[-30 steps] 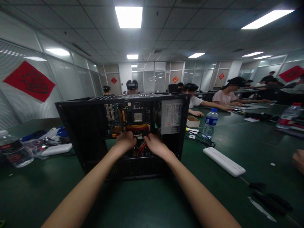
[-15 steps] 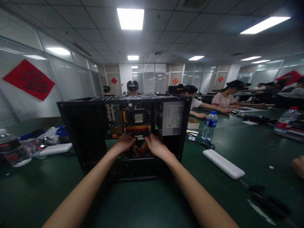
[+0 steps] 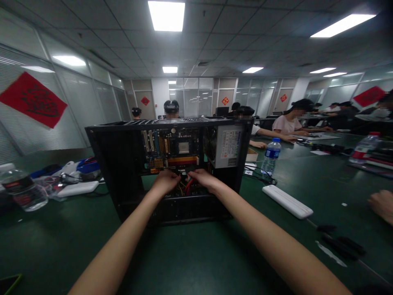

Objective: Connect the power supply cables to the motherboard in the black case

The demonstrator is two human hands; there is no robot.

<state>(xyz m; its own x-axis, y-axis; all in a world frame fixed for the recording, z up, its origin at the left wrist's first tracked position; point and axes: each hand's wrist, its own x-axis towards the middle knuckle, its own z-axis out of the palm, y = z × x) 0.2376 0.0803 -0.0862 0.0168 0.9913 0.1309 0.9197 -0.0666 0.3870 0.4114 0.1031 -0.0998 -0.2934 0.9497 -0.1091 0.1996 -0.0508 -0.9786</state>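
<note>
An open black computer case (image 3: 123, 164) stands on the green table (image 3: 190, 254), its motherboard (image 3: 172, 149) facing me and a grey power supply (image 3: 229, 145) at the right. Both my hands reach inside, just below the motherboard's red slots. My left hand (image 3: 166, 181) is curled with the fingers closed near a small connector. My right hand (image 3: 204, 178) is also closed, pinching at the red and yellow cables (image 3: 187, 186) between the two hands. What the fingers hold is hidden.
A white keyboard (image 3: 287, 201) and a water bottle (image 3: 270, 155) lie right of the case, dark tools (image 3: 337, 243) nearer me. Another bottle (image 3: 21, 188), a white keyboard (image 3: 78, 188) and bags sit at left. Another person's hand (image 3: 382, 205) rests at the right edge. Several people sit beyond.
My view has shifted, so the case sits a little to the right and higher. Both hands stay inside below the motherboard, the right hand slightly higher over the cables.
</note>
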